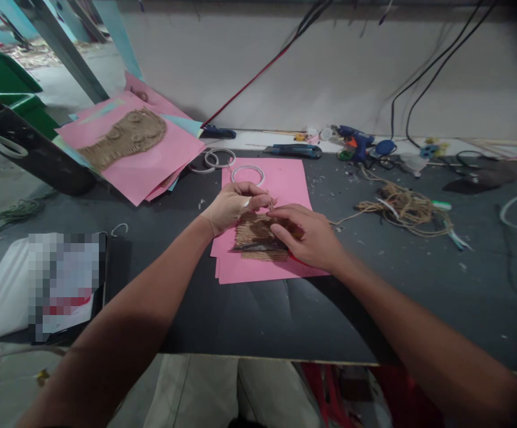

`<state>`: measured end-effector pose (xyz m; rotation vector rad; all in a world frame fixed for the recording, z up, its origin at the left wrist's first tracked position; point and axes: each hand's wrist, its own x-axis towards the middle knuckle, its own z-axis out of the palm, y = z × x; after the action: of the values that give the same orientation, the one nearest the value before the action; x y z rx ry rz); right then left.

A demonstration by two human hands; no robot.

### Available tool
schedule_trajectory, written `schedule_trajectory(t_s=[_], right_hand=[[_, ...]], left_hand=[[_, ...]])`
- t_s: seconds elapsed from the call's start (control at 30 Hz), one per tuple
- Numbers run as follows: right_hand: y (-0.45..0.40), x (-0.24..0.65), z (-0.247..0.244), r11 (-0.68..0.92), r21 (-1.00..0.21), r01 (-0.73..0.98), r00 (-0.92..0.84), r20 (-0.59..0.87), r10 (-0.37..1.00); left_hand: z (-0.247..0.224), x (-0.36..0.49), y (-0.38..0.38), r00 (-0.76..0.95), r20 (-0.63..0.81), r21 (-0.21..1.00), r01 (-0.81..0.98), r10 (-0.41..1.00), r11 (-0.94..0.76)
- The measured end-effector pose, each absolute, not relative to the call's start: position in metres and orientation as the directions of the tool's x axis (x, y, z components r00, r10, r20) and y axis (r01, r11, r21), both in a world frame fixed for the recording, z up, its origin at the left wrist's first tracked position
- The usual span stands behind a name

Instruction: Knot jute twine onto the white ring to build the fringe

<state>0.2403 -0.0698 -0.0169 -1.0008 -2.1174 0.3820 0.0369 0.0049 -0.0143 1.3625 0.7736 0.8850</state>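
Observation:
On a sheet of pink paper (240,272) lies a patch of brown twine rows (265,255). Over its upper edge my left hand (234,208) pinches a short end of twine (270,207) between thumb and fingers. My right hand (314,238) is closed, with its fingertips at the same twine end. Scissors (253,246) rest in its palm, dark blades pointing left across the patch and a bit of red handle showing below the hand. A strand runs from behind my right hand to a loose heap of twine (401,208).
Tape rings (248,168) lie at the paper's top edge. Behind are a utility knife (291,151) and a blue glue gun (356,139). Pink sheets (137,175) bearing a twine-covered shape (137,132) lie at left, near a dark cylinder (21,142). Cables (401,95) hang at the back.

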Motion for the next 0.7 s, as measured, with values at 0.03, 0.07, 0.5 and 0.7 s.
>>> schedule_trajectory(t_s=[0.03,0.07,0.5,0.7], right_hand=[[-0.0697,0.24,-0.0166,0.647,-0.542,0.536,-0.414,0.5,0.761],[-0.0697,0.2398,-0.0164,0.646,-0.544,0.535,-0.415,0.497,0.762],[-0.0692,0.2398,-0.0176,0.66,-0.53,0.532,-0.42,0.512,0.749],[-0.0695,0.2393,-0.0174,0.656,-0.539,0.528,-0.421,0.504,0.754]], left_hand=[[-0.0143,0.0368,0.0049,0.471,0.036,0.997,-0.082,0.881,0.003],[-0.0145,0.0367,0.0049,0.467,0.034,0.996,-0.084,0.884,0.006],[-0.0156,0.0396,0.0045,0.451,0.02,0.991,-0.124,0.892,0.041],[-0.0164,0.04,0.0047,0.467,0.02,0.981,-0.18,0.884,0.073]])
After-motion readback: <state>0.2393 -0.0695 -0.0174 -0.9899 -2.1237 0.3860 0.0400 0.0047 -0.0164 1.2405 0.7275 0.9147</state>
